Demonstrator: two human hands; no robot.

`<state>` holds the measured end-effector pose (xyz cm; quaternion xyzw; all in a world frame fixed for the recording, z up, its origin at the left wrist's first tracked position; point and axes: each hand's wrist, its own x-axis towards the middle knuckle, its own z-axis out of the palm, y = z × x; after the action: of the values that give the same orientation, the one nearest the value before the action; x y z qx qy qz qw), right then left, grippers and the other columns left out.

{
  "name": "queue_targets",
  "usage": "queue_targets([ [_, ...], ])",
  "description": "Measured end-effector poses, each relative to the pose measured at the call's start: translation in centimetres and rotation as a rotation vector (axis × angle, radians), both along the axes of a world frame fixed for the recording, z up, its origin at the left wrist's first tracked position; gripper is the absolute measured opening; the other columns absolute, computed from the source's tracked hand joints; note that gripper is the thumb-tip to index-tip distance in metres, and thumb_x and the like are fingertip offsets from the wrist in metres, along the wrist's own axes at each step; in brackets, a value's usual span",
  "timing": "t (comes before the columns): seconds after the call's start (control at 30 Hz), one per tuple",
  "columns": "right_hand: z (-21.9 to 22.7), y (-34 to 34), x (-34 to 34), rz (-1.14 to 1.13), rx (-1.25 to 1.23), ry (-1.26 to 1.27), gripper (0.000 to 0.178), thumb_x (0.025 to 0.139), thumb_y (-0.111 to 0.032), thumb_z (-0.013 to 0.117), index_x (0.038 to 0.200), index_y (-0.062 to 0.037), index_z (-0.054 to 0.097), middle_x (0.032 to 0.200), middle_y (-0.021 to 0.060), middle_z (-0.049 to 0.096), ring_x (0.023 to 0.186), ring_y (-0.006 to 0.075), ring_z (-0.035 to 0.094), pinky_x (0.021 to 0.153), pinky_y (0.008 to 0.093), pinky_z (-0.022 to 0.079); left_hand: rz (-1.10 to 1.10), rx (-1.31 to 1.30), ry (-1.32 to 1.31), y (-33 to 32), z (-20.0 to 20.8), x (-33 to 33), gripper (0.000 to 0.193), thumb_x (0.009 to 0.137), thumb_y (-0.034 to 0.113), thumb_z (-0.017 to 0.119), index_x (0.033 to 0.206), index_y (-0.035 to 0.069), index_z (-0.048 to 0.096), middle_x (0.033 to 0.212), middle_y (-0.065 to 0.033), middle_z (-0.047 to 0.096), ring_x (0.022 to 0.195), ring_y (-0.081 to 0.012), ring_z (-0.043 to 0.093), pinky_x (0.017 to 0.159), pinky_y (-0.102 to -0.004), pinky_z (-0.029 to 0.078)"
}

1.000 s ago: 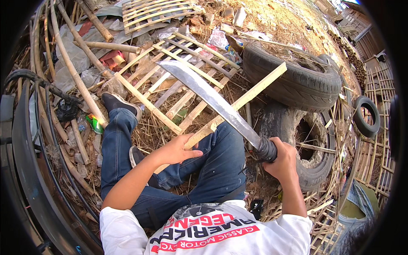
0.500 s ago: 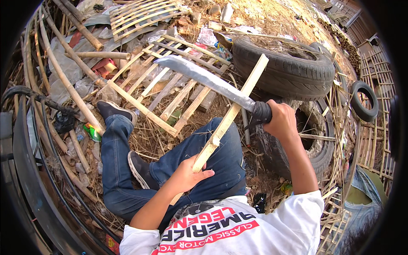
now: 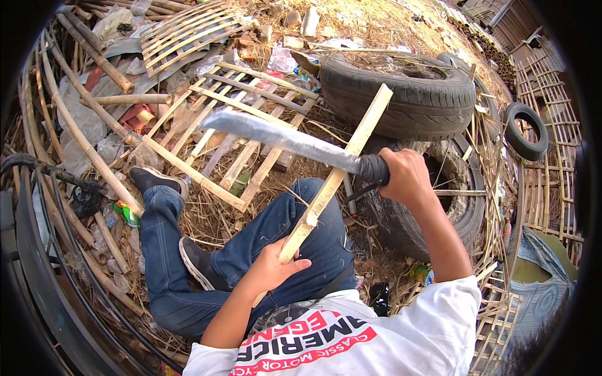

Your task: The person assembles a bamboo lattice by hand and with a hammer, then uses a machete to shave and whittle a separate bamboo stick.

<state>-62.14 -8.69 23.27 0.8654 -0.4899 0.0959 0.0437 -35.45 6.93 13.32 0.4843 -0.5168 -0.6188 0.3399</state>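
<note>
My right hand (image 3: 406, 178) is closed round the dark wrapped handle of a machete (image 3: 269, 133). Its long curved blade points to the left and crosses a split bamboo strip (image 3: 331, 183); whether edge and wood touch I cannot tell. The lower part of that strip sits in my left hand (image 3: 273, 268), fingers wrapped round it and thumb along the side. From there the strip slants up and to the right, over my bent knee, with a rough knot partway along. A slatted bamboo frame (image 3: 221, 183) lies on the ground beyond my legs.
Two worn tyres (image 3: 401, 103) are stacked close by on the right, with a small tyre (image 3: 525, 131) farther off. Bamboo poles (image 3: 88, 141) and plastic litter lie at the left. Another slatted panel (image 3: 188, 34) is at the back. Blue cloth (image 3: 542, 282) hangs at the right.
The machete has shifted slightly down along the strip, its blade tip lower and nearer level. My left hand keeps its grip on the strip. The whole view has shifted a little.
</note>
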Motion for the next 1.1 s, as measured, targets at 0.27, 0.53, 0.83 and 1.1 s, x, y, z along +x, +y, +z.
queue_targets([
  [0.27, 0.3, 0.3, -2.5, -0.204, 0.006, 0.048, 0.030, 0.056, -0.011, 0.072, 0.080, -0.0055, 0.054, 0.070, 0.0155, 0.062, 0.070, 0.0372, 0.062, 0.065, 0.0453, 0.048, -0.063, 0.024, 0.026, -0.7, -0.4, -0.6, 0.029, 0.076, 0.018, 0.079, 0.085, 0.005, 0.055, 0.076, 0.0023, 0.050, 0.068, -0.0067, 0.045, 0.061, -0.0237, 0.040],
  [0.53, 3.1, -2.5, -6.3, -0.423, -0.248, -0.025, 0.020, 0.066, -0.011, 0.067, 0.080, -0.0050, 0.056, 0.069, 0.0171, 0.063, 0.071, 0.0390, 0.062, 0.063, 0.0469, 0.047, -0.022, 0.034, 0.030, 0.5, -2.8, 3.3, 0.031, 0.073, 0.013, 0.082, 0.083, 0.005, 0.053, 0.073, 0.0032, 0.049, 0.064, -0.0055, 0.046, 0.057, -0.0227, 0.041],
  [0.83, 1.2, 4.5, -4.8, -0.390, -0.196, -0.417, 0.029, 0.057, -0.007, 0.073, 0.082, -0.0043, 0.059, 0.068, 0.0146, 0.061, 0.068, 0.0365, 0.062, 0.062, 0.0430, 0.047, -0.089, 0.347, 0.481, -0.6, -2.4, 3.2, 0.038, 0.077, 0.023, 0.080, 0.089, 0.007, 0.048, 0.063, 0.0041, 0.040, 0.047, -0.0048, 0.037, 0.042, -0.0204, 0.027],
  [1.1, 0.1, 3.8, -0.6, 0.232, -0.116, -0.192, 0.052, 0.037, -0.015, 0.079, 0.083, -0.0084, 0.056, 0.070, 0.0072, 0.063, 0.069, 0.0281, 0.061, 0.068, 0.0365, 0.047, -0.309, 0.554, 0.647, 0.3, -0.6, 2.8, 0.054, 0.089, 0.058, 0.051, 0.092, 0.004, 0.045, 0.059, 0.0038, 0.032, 0.046, -0.0050, 0.027, 0.041, -0.0216, 0.022],
])
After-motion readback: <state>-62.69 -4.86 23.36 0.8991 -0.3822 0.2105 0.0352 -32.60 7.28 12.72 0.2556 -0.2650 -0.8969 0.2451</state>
